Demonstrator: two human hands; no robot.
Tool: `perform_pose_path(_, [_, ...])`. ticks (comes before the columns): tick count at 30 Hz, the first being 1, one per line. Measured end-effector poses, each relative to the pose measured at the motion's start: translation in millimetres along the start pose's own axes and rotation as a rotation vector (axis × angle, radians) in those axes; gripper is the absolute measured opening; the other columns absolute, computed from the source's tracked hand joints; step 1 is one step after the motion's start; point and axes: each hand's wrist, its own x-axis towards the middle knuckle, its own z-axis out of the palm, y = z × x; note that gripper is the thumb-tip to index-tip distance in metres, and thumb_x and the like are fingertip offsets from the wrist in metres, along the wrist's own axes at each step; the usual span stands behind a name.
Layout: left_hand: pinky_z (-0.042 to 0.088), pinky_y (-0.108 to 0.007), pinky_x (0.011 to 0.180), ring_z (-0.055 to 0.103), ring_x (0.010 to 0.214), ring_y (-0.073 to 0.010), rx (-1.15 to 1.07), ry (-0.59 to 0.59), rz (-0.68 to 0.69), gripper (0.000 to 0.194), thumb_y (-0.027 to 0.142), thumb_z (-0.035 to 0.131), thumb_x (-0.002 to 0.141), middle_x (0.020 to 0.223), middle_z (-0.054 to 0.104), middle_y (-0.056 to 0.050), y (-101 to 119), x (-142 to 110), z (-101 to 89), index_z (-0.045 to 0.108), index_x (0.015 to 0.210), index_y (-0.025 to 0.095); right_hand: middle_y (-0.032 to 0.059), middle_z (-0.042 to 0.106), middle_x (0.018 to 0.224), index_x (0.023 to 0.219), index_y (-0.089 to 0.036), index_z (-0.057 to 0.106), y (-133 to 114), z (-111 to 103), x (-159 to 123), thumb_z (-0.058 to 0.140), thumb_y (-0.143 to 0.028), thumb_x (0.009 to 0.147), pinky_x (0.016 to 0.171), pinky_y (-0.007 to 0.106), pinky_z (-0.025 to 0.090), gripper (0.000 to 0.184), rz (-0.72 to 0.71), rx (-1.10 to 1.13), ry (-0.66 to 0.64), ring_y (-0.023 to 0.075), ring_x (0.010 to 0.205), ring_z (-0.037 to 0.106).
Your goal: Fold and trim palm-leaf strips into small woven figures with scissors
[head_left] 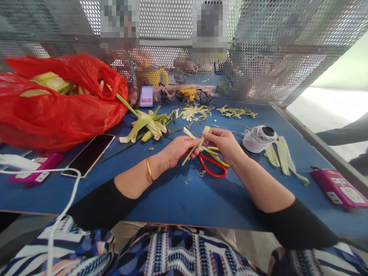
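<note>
My left hand (182,148) is closed on pale green strips of corn husk (188,155) that cross between its thumb and fingers. Close by, my right hand (222,141) pinches the upper end of a husk strip (206,131) between thumb and fingers. Right below both hands lies a pair of scissors (214,168) with a red handle and a yellow one; its blades are hidden by my hands. A cone of white thread (255,138) stands to the right, beside flat husk pieces (283,155). Beyond my left hand rests a pile of husks (149,124).
On the left, a red plastic bag (71,115) holds more husks, near a dark phone (90,155) and a white cable (76,184). Small husk pieces (195,112) and a yellow glue gun (188,94) lie at the back before a perforated metal screen (255,73). Pink power strips (339,186) sit at both sides.
</note>
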Motion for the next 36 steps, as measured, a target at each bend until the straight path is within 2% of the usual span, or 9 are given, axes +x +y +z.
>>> perform_pose_path(6, [0.035,-0.018,0.048,0.048,0.043,-0.0056,-0.017,0.007,-0.028,0.022,0.020,0.058,0.093,0.052,0.057,0.002,3,-4,2.5,0.070,0.077,0.011,-0.0010,0.062,0.058,0.058,-0.020,0.060,-1,2,0,0.080,-0.051,0.065,0.064,0.028,0.048,0.038,-0.140,-0.019,0.064,0.0111,0.056,0.055])
perform_pose_path(10, [0.041,-0.019,0.051,0.054,0.048,-0.0076,-0.126,0.037,-0.007,0.024,0.032,0.065,0.091,0.057,0.061,0.001,5,-2,-1.9,0.072,0.080,0.012,0.0007,0.066,0.067,0.070,-0.019,0.066,-3,-1,3,0.074,-0.063,0.068,0.067,0.029,0.050,0.045,-0.115,-0.081,0.101,0.0138,0.064,0.061])
perform_pose_path(14, [0.042,-0.018,0.050,0.058,0.051,-0.0088,-0.205,0.087,0.003,0.033,0.041,0.061,0.093,0.060,0.064,-0.002,9,0,-5.9,0.073,0.081,0.013,0.0004,0.065,0.062,0.068,-0.019,0.066,-3,0,-1,0.068,-0.066,0.073,0.061,0.028,0.047,0.048,-0.131,-0.204,0.016,0.0138,0.060,0.059])
perform_pose_path(22, [0.044,-0.018,0.052,0.058,0.050,-0.0075,-0.174,0.164,0.042,0.008,0.016,0.068,0.086,0.061,0.067,-0.002,10,-1,-4.6,0.074,0.084,0.011,-0.0027,0.059,0.052,0.063,-0.020,0.065,-2,1,-6,0.065,-0.044,0.080,0.054,0.027,0.036,0.029,-0.229,-0.480,0.054,0.0113,0.050,0.048])
perform_pose_path(24, [0.045,-0.019,0.053,0.061,0.052,-0.0089,-0.194,0.186,0.029,0.007,0.016,0.069,0.086,0.063,0.069,-0.003,9,1,-5.2,0.073,0.083,0.011,-0.0003,0.064,0.059,0.068,-0.021,0.068,-4,1,-10,0.061,-0.037,0.085,0.057,0.029,0.038,0.024,-0.330,-0.625,0.112,0.0135,0.056,0.052])
perform_pose_path(28, [0.052,-0.023,0.065,0.070,0.067,-0.0132,-0.320,0.185,0.074,0.008,0.016,0.066,0.089,0.075,0.075,-0.006,6,5,-6.4,0.073,0.088,0.012,0.0085,0.073,0.094,0.090,-0.023,0.073,-8,4,-20,0.055,-0.033,0.092,0.082,0.037,0.043,0.020,-0.690,-0.918,0.290,0.0229,0.088,0.063])
perform_pose_path(30, [0.054,-0.025,0.073,0.072,0.073,-0.0139,-0.355,0.161,0.138,0.008,0.012,0.066,0.088,0.080,0.077,-0.008,4,6,-5.8,0.074,0.087,0.011,0.0092,0.073,0.093,0.089,-0.023,0.073,-8,6,-24,0.055,-0.036,0.094,0.085,0.038,0.042,0.023,-0.759,-0.964,0.308,0.0237,0.090,0.063])
perform_pose_path(32, [0.053,-0.026,0.078,0.072,0.076,-0.0144,-0.355,0.138,0.186,0.006,0.008,0.068,0.084,0.082,0.077,-0.009,4,6,-4.3,0.074,0.085,0.009,0.0062,0.072,0.083,0.082,-0.022,0.070,-6,10,-26,0.057,-0.037,0.092,0.077,0.034,0.042,0.022,-0.675,-0.944,0.211,0.0208,0.079,0.063])
perform_pose_path(36, [0.052,-0.027,0.077,0.072,0.077,-0.0152,-0.388,0.160,0.201,0.017,0.001,0.067,0.080,0.083,0.077,-0.008,2,4,-0.6,0.071,0.093,0.010,-0.0006,0.064,0.062,0.068,-0.022,0.060,4,20,-26,0.058,-0.036,0.088,0.058,0.028,0.034,0.025,-0.347,-0.800,0.021,0.0143,0.057,0.052])
